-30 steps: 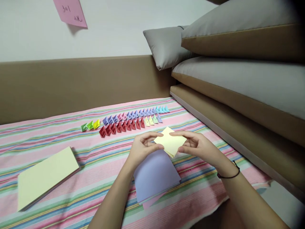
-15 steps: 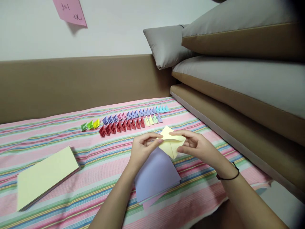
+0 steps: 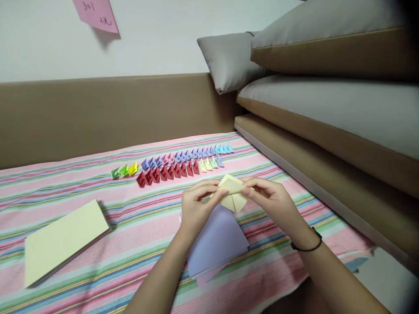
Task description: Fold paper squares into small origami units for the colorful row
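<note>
A pale yellow paper piece, partly folded, is held up between both hands over a stack of lilac paper sheets. My left hand pinches its left side with thumb and fingers closed. My right hand pinches the right side near the top flap; a black band circles that wrist. Beyond the hands, two rows of small folded paper pieces in red, purple, pink, blue, yellow and green stand on the striped cloth.
A thick stack of pale yellow paper lies at the left on the cloth. Brown and grey cushions are piled along the right. A grey pillow leans at the back. A pink note hangs on the wall.
The yellow sheet has gone from a flat diamond to a smaller shape with flaps folded in. Both hands have drawn closer together around it.
</note>
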The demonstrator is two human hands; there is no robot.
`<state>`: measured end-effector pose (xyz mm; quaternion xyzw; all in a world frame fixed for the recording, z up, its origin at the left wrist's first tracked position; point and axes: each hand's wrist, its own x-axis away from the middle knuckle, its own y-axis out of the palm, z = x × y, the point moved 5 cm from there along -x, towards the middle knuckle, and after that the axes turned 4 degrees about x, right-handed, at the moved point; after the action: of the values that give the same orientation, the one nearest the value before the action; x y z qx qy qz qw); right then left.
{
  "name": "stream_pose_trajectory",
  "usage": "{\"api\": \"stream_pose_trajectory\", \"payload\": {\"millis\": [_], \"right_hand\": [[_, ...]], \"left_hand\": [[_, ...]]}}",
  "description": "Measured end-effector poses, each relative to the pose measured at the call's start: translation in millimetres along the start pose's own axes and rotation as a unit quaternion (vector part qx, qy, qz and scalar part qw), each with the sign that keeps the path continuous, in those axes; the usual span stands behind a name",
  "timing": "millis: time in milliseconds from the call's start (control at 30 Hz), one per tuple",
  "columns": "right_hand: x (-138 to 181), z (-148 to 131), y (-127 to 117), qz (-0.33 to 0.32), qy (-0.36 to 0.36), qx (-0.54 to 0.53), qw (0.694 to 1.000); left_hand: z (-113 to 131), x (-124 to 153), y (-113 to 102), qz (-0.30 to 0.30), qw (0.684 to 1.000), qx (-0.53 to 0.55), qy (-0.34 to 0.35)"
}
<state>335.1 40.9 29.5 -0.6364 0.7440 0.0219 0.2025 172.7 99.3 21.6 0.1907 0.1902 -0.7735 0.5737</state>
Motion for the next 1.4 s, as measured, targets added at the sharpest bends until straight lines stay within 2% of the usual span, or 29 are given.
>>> {"api": "stream_pose_trajectory", "payload": {"millis": [167, 367, 533, 967, 1400], "right_hand": [[0, 2, -1, 0.028, 0.025, -0.011, 0.999], [2, 10, 3, 0.074, 0.066, -0.052, 0.994], [4, 15, 8, 0.083, 0.085, -0.033, 0.992], [8, 19, 12, 0.102, 0.13, -0.018, 0.986], [7, 21, 12, 0.109, 0.122, 0.011, 0.986]], "left_hand": [[-1, 1, -1, 0.03, 0.999, 0.038, -0.011], [-7, 1, 7, -0.017, 0.989, 0.114, -0.098], [-13, 3, 10, -0.025, 0.978, 0.115, -0.171], [-13, 5, 11, -0.021, 0.989, 0.024, -0.144], [-14, 6, 10, -0.016, 0.989, -0.006, -0.148]]}}
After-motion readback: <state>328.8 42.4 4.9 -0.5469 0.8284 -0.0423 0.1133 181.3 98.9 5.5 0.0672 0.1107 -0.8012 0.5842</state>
